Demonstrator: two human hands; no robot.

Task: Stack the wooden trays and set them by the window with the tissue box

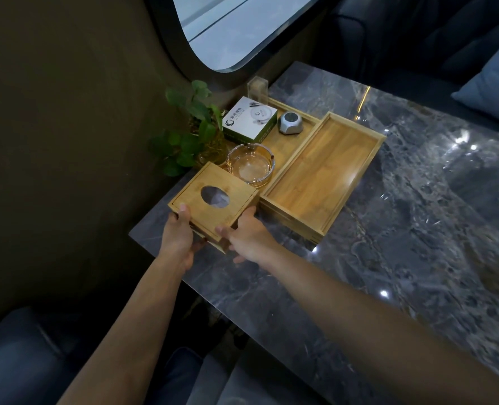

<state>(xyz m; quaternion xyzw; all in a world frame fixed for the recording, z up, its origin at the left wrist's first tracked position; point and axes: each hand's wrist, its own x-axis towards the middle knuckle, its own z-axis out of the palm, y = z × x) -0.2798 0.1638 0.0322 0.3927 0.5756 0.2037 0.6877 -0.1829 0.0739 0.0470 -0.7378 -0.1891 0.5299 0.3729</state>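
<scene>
At the far left, by the wall under the window (227,27), a plant (192,127) stands at the desk (417,229) edge. Just near of it sits the tissue box (213,200), at the near-left corner of the desk. The left hand (178,232) is clamped on its near-left side, thumb on the lid, fingers wrapped under the near edge. The right hand (248,235) grips the near-right corner the same way, thumb along the side. Whether the box is lifted or resting on the desk I cannot tell; its near edge looks slightly raised.

Right of the box, 2 trays lie side by side, touching. The far-left tray (289,141) carries a glass ashtray (249,165), a white and green carton (249,119) and a small silver gadget (290,122); a clear holder (258,86) stands at its far end. The empty tray (324,173) lies to the right, seemingly sitting higher, perhaps already stacked on another.

The box is probably light, rigid bamboo with smooth sides, so a 2-sided hold at opposite walls with fingers beneath suits it; the lid may be loose, so thumbs on top help. The trays are stiff and light too; take them by the long rims. The ashtray is fragile and should come off before any stacking.
</scene>
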